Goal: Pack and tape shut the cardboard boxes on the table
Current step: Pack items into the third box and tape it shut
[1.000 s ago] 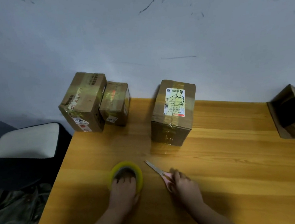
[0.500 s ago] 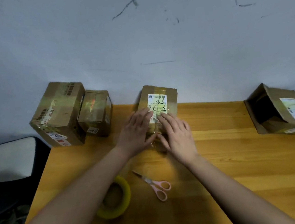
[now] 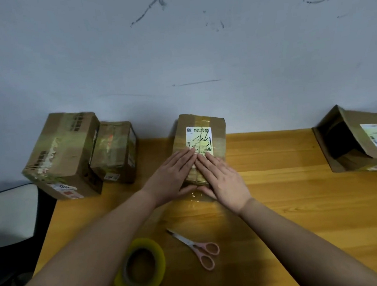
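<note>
Moved from tape roll (image 3: 139, 268) and scissors (image 3: 195, 247) onto middle box (image 3: 200, 141); left hand (image 3: 173, 175), right hand (image 3: 222, 181) flat, holding nothing; best pressing tape outward firmly.

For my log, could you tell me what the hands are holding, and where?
Nothing is gripped: left hand and right hand press flat on the middle box top.

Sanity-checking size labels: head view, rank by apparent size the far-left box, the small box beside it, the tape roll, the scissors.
1. Far-left box, clearly largest.
2. Small box and tape roll: similar in apparent size; the roll sits much nearer the camera, so I won't rank them.
3. Scissors, smallest, though also near the camera.
</note>
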`<act>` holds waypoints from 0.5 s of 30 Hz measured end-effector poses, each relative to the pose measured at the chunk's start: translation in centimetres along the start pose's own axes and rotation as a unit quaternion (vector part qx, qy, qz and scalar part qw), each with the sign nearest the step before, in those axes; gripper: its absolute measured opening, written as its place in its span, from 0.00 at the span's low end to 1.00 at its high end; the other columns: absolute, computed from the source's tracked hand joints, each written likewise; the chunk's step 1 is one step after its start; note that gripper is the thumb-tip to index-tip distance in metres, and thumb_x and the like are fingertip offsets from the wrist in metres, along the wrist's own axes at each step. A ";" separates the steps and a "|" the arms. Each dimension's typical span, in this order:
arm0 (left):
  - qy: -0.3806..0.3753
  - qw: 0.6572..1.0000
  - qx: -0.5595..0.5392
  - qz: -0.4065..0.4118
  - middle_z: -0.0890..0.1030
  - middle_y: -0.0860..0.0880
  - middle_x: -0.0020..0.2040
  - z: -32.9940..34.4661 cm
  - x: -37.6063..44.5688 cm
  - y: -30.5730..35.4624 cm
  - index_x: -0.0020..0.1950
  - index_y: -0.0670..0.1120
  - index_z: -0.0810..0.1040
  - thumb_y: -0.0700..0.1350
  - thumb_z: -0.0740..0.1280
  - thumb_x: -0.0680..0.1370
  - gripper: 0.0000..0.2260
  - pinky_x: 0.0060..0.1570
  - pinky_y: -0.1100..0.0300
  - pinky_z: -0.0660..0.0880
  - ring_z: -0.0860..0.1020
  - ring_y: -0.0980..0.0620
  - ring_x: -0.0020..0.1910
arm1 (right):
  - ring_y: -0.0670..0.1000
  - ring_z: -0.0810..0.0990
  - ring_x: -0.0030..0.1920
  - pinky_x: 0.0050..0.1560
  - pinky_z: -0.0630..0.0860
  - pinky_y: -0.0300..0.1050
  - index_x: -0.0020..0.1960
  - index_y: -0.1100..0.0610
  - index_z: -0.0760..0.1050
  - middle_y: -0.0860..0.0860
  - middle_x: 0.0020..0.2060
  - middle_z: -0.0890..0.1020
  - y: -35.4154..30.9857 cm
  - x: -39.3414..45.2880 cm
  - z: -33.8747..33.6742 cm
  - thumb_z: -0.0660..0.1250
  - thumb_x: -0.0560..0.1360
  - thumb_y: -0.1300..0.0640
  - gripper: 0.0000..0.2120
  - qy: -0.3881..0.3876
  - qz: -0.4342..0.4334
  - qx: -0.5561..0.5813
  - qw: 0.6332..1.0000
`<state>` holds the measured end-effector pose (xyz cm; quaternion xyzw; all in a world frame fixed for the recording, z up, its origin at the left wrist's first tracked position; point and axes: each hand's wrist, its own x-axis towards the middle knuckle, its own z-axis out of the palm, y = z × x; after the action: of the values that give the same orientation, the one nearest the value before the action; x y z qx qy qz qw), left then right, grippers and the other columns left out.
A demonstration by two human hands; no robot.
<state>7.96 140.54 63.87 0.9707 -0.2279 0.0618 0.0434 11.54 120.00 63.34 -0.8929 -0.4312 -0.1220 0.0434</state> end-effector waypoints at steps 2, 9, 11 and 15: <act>-0.013 1.000 0.009 -0.004 0.63 0.40 0.75 0.0 0.0 0.2 0.75 0.38 0.60 0.63 0.54 0.77 0.36 0.73 0.49 0.57 0.60 0.45 0.75 | 0.56 0.66 0.73 0.72 0.64 0.52 0.73 0.60 0.67 0.57 0.72 0.69 0.1 -0.1 0.0 0.58 0.77 0.40 0.32 0.000 -0.001 0.000 1.000; -0.034 0.999 0.023 -0.032 0.65 0.40 0.74 -0.6 0.2 1.0 0.74 0.38 0.63 0.63 0.59 0.74 0.37 0.72 0.49 0.58 0.63 0.44 0.74 | 0.58 0.71 0.70 0.68 0.68 0.54 0.69 0.62 0.71 0.57 0.68 0.73 -1.0 0.2 -0.5 0.76 0.66 0.46 0.37 0.008 0.040 0.010 0.999; -0.035 0.998 0.034 -0.037 0.64 0.40 0.75 -0.9 0.2 1.2 0.75 0.37 0.61 0.61 0.63 0.73 0.38 0.72 0.48 0.60 0.61 0.44 0.75 | 0.58 0.71 0.69 0.68 0.69 0.55 0.69 0.62 0.71 0.57 0.67 0.74 -1.4 0.3 -0.8 0.78 0.64 0.46 0.39 0.001 0.046 -0.005 0.999; -0.067 0.996 0.046 -0.037 0.48 0.43 0.79 -1.5 0.2 1.4 0.78 0.40 0.46 0.55 0.68 0.75 0.43 0.74 0.55 0.41 0.46 0.47 0.78 | 0.58 0.73 0.68 0.67 0.69 0.55 0.68 0.62 0.71 0.56 0.66 0.75 -2.5 0.7 -0.9 0.83 0.53 0.46 0.48 -0.033 0.071 -0.014 0.997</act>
<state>7.35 139.41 65.45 0.9814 -0.1915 0.0058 -0.0148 9.86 121.92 64.34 -0.9252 -0.3665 -0.0954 0.0249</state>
